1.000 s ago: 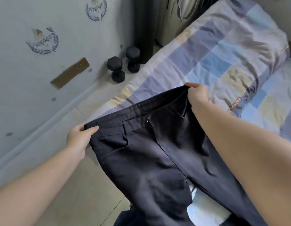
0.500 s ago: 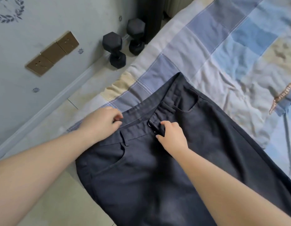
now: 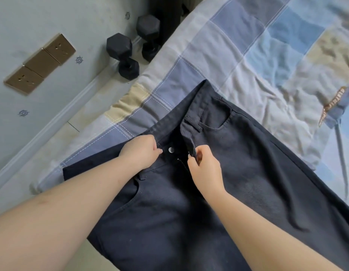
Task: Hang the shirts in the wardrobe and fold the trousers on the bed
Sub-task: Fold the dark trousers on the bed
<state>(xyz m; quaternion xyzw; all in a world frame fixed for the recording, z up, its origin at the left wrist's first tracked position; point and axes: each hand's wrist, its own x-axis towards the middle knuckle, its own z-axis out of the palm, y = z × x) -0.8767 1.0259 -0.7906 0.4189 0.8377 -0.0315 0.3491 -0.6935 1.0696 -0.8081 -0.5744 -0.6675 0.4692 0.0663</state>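
Dark navy trousers lie flat, front side up, on the bed, which has a blue, grey and beige patchwork cover. Their waistband points toward the bed's left edge, and the left hip hangs slightly over it. The fly is undone, showing a metal button and the zip. My left hand pinches the waistband flap just left of the button. My right hand pinches the opposite flap at the buttonhole side, pulling it apart from the other.
Two black hex dumbbells stand on the tiled floor beside the bed, near the wall. Brass wall sockets sit on the pale wall at left. A brown-edged strap or label lies on the cover at right.
The trousers went from being held up by the waistband corners to lying flat on the bed. Both hands moved to the fly, and the waistband flaps now stand apart with the button exposed.
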